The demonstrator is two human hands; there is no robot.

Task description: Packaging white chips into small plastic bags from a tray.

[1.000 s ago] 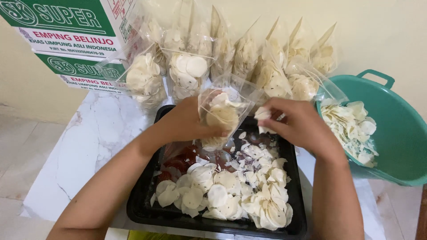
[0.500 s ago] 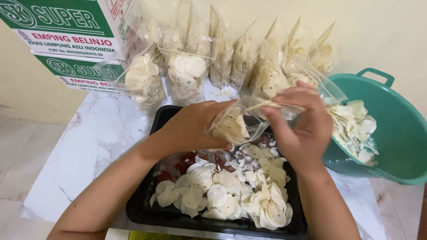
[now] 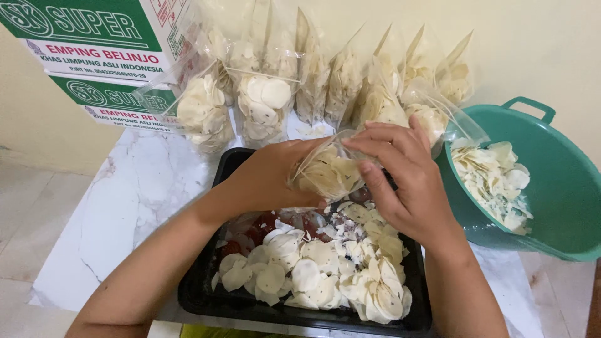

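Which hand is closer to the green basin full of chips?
The right hand. It is at the small plastic bag, just beside the green basin and its rim. The left hand grips the bag's other side, farther from the basin.

Both hands, left hand [image 3: 266, 178] and right hand [image 3: 407, 178], clasp 1 bag [image 3: 328, 172] over the tray [image 3: 200, 281]; basin [image 3: 563, 188] at 3 o'clock.
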